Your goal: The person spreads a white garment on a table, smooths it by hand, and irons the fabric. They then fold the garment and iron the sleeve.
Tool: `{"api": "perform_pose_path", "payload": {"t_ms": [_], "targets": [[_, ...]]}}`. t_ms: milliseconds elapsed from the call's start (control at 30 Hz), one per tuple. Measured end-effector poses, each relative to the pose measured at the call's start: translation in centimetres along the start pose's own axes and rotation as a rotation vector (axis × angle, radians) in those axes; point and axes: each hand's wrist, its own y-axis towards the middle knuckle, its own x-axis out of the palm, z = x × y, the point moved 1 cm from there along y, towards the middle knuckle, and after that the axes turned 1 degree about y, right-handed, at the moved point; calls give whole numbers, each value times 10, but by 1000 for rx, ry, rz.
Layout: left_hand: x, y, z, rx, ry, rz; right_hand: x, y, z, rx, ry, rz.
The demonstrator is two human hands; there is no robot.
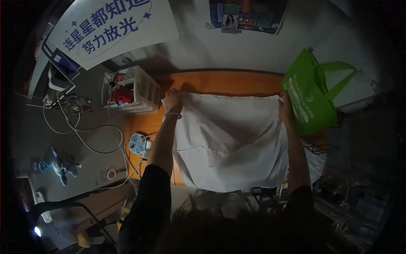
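A broad white cloth is spread over the orange table, creased, with a slack fold sagging across its middle. My left hand, a beaded bracelet at its wrist, is closed on the cloth's far left corner. At the far right corner, my right hand pinches the edge between thumb and fingers. The far edge runs nearly straight between both hands, while the near edge hangs past the table's front.
Left of the cloth are a white plastic basket of odds and ends and a blue-and-white power strip with cords. A green tote bag stands close by my right hand. A blue plush toy lies on the grey surface farther left.
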Motion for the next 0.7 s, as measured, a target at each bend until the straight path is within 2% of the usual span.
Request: {"api": "perform_pose_path", "payload": {"t_ms": [33, 67, 133, 233, 300, 367, 467, 533, 567, 633, 667, 700], "targets": [[-4, 6, 0, -29, -57, -115, 7, 7, 2, 26, 43, 24], [-5, 7, -1, -34, -45, -112, 15, 10, 1, 23, 55, 26], [-2, 0, 5, -138, -21, 124, 18, 14, -3, 73, 55, 50], [-7, -45, 48, -89, 30, 143, 31, 9, -4, 87, -99, 12], [10, -93, 76, -41, -75, 59, 34, 4, 2, 86, -126, -17], [29, -134, 86, -105, -225, -48, 33, 13, 7, 72, -154, -28], [40, -164, 78, -90, -322, -28, 33, 15, 11, -56, -116, 39], [37, -157, 74, -86, -269, -26, 31, 11, 3, 108, -55, -98], [37, -153, 72, -81, -266, -18, 31, 8, -2, 107, -55, -96], [41, -157, 68, -82, -262, -30, 16, -8, -45, 104, -423, -89], [41, -159, 68, -73, -272, -12, 28, -25, -40, 112, -425, -101], [39, -157, 67, -62, -282, 17, 45, -40, -32, 3, -460, 39]]}}
